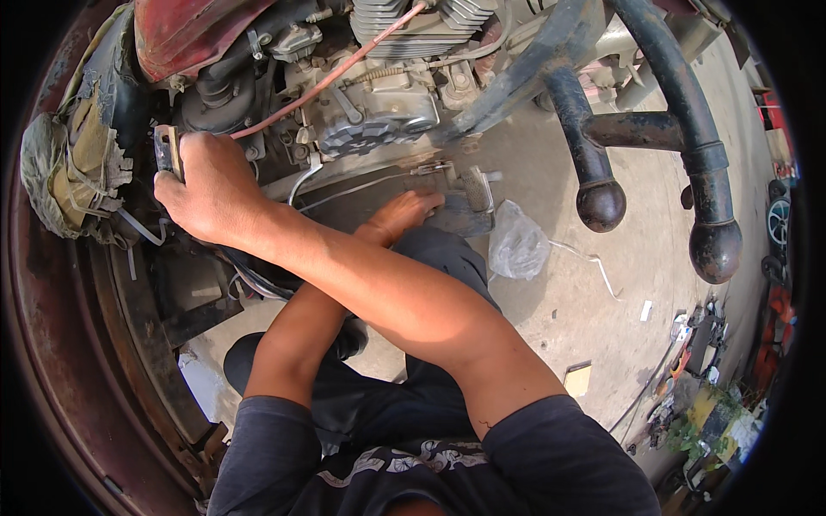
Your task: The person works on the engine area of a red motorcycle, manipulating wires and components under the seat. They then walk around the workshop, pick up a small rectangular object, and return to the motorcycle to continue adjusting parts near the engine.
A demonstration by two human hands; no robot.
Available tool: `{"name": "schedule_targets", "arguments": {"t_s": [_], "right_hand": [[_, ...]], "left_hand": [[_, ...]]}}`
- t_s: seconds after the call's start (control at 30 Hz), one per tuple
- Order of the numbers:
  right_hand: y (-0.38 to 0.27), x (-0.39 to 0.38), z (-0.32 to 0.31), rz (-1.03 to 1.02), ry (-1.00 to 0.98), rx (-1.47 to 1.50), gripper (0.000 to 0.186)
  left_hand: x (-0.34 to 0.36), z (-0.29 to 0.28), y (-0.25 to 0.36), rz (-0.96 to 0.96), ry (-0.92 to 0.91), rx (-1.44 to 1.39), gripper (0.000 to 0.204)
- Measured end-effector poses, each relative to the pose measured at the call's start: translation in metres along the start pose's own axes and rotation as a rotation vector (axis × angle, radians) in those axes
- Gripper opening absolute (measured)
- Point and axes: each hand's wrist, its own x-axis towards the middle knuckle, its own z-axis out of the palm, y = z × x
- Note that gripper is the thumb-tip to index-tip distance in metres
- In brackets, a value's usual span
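Note:
My arms cross, the right over the left. My right hand (211, 185) is closed at the left, beside the engine. A flat, dark-ended piece with a hole (162, 150) and a brownish edge sticks up from its grip; the rest is hidden in the fist. A pinkish-red hose (335, 76) runs from the cylinder down to behind this hand; whether the hand touches it, I cannot tell. Low under the engine, my left hand (403, 215) has curled fingers at the edge of a dark plate (465, 219) below a ribbed pedal (475, 185). What those fingers hold is hidden.
The engine (370, 107) sits ahead under a red body panel (189, 34). Thick dark bars with ball ends (714, 245) reach in at right. A clear plastic bag (518, 241) lies on the concrete floor (542, 335). Torn seat padding (82, 163) hangs at left; assorted clutter (705, 404) lines the right.

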Motion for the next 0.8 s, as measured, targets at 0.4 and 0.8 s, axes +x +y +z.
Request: {"name": "schedule_targets", "arguments": {"t_s": [0.4,0.8], "right_hand": [[0.002,0.005,-0.013,-0.015,-0.016,0.006,0.013],[0.004,0.012,-0.020,0.014,0.043,0.004,0.020]], "left_hand": [[0.025,0.004,0.023,0.043,-0.077,0.247,0.024],[0.025,0.015,0.015,0.115,0.084,0.222,0.038]]}}
